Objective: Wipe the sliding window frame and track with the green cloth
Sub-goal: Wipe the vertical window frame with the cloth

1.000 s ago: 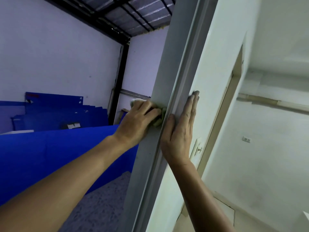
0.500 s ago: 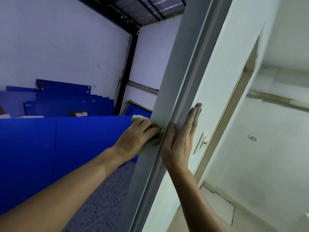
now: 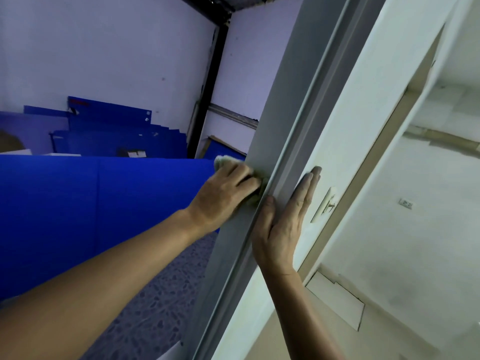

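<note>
A grey upright window frame runs from the bottom centre up to the top right, with a track groove along its right edge. My left hand presses a pale green cloth against the frame's flat left face; only bits of the cloth show past the fingers. My right hand lies flat with fingers straight on the white wall beside the frame, its thumb on the frame's edge. It holds nothing.
Large blue panels stand left of the frame, with more stacked against the far wall. A light switch sits on the white wall just right of my right hand. A doorway and a wall socket lie further right.
My left hand with the cloth has slid down the frame's face. My right hand has stayed flat on the wall beside it. The camera view has tilted down.
</note>
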